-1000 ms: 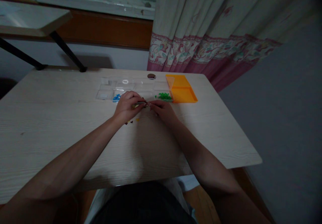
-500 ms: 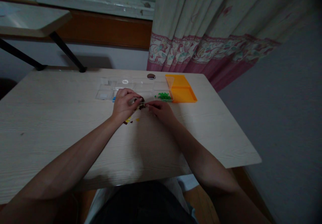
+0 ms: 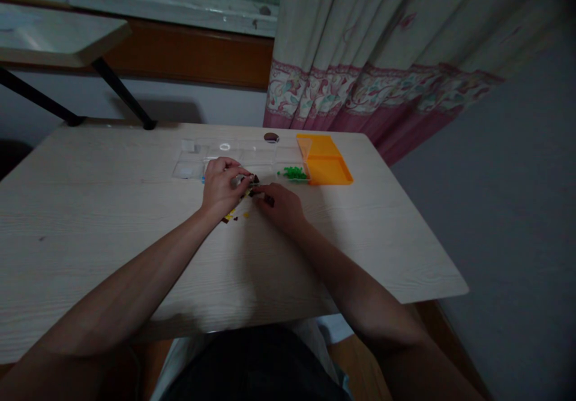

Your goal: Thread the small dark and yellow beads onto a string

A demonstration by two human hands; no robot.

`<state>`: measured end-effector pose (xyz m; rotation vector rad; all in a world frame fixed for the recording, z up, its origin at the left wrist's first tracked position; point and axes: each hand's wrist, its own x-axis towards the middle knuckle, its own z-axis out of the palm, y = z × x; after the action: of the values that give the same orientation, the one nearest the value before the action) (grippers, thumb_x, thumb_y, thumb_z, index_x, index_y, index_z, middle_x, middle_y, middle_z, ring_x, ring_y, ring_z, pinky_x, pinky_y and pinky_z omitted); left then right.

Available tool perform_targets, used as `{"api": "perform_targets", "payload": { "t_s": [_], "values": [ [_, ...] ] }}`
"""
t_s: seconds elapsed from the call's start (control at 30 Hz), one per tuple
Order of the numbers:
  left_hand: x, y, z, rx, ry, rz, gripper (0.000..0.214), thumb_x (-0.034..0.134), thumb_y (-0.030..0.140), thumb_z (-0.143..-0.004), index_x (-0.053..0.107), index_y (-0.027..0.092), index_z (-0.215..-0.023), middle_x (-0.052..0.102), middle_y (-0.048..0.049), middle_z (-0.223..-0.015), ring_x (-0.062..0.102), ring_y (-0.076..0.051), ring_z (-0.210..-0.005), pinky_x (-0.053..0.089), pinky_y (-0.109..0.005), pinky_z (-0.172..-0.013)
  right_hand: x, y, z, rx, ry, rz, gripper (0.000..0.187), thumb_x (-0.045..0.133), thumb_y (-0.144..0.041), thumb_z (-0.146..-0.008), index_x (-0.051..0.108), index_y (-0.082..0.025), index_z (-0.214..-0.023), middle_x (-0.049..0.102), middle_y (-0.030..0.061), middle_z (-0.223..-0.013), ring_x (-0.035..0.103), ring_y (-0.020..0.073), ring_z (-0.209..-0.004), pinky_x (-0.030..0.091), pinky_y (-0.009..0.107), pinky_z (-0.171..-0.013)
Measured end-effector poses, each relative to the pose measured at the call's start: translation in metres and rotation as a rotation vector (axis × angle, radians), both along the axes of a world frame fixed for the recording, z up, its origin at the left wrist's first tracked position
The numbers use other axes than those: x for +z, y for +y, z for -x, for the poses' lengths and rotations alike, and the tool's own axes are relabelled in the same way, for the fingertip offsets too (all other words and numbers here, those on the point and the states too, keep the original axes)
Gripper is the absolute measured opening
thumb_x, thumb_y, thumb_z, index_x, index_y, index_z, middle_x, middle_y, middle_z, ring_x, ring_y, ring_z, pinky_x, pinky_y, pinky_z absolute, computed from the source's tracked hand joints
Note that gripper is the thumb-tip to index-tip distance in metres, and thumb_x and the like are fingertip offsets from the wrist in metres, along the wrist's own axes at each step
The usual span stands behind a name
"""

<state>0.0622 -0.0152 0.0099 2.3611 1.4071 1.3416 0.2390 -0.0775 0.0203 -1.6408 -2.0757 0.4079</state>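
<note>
My left hand (image 3: 221, 186) is closed, thumb and fingers curled round a small dark brown and pale cluster of pieces (image 3: 254, 179) just above the table. My right hand (image 3: 282, 206) comes in from the other side, its fingers bent and the index fingertip touching the cluster's lower edge. A dark brown piece (image 3: 269, 200) shows within the right fingers. Below the left hand lie small yellow pieces (image 3: 231, 214) and a few brown bits (image 3: 225, 220). The exact form of the held cluster is too small and dark to make out.
Behind my hands a clear plastic compartment box (image 3: 256, 149) lies open, with green pieces (image 3: 294, 173) in its right front compartment. An orange tray (image 3: 324, 159) touches its right end. A brown oval thing (image 3: 271, 137) sits behind. A raised shelf (image 3: 63, 35) stands at back left, a curtain (image 3: 351, 59) behind.
My right hand has shifted slightly left and down, its fingers curling further in, and a dark brown piece now shows among them. The left hand has hardly moved and keeps the cluster.
</note>
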Motion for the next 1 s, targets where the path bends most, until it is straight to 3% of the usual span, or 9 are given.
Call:
{"api": "perform_targets", "payload": {
  "t_s": [0.2, 1.0],
  "values": [
    [-0.0016, 0.0011, -0.0005, -0.005, -0.002, 0.001, 0.010, 0.070, 0.033, -0.081, 0.073, 0.026, -0.087, 0.058, -0.0043, -0.100, 0.052, -0.023, -0.101, 0.041, -0.043, -0.094, -0.0005, 0.0004, 0.0034, -0.001, -0.078, -0.012, 0.028, 0.051, -0.031, -0.092, 0.067, -0.032, -0.116, 0.065, 0.0018, -0.100, 0.061, 0.0158, -0.086, 0.042, 0.024, -0.073],
    [-0.0009, 0.0006, 0.0001, -0.007, 0.011, 0.021, 0.009, 0.069, 0.032, -0.081, 0.072, 0.026, -0.088, 0.057, -0.0037, -0.100, 0.051, -0.022, -0.101, 0.041, -0.041, -0.093, 0.0009, 0.0076, -0.0039, 0.009, -0.014, 0.048, 0.019, 0.055, -0.029, -0.091, 0.070, -0.023, -0.101, 0.064, 0.0029, -0.094, 0.057, 0.0147, -0.084, 0.039, 0.025, -0.074]
  ]
}}
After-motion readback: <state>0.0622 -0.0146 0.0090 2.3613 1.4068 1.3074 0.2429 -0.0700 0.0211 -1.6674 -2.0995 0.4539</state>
